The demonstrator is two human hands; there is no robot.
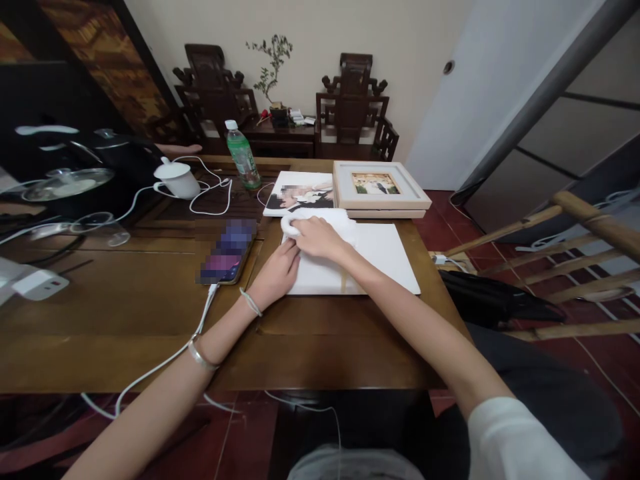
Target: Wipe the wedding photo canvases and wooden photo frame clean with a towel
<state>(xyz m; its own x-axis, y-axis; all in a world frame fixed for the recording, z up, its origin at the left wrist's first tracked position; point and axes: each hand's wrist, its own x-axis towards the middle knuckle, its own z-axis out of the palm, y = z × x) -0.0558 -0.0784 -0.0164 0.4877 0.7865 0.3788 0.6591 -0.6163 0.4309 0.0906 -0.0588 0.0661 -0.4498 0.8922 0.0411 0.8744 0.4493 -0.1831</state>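
A flat white panel lies on the wooden table in front of me. My right hand is closed on a folded white cloth and presses it on the panel's upper left part. My left hand is at the panel's left edge, its fingers drawn together and gripping there, right beside the right hand. The fingertips of both hands are partly hidden. A yellowish-brown mark shows on the panel below my right forearm.
Behind the panel are a photo print and stacked framed pictures. To the left lie a phone on a charging cable, a green-labelled bottle, a lidded white cup, a clear plastic cup and a pot. Another person's hand shows behind.
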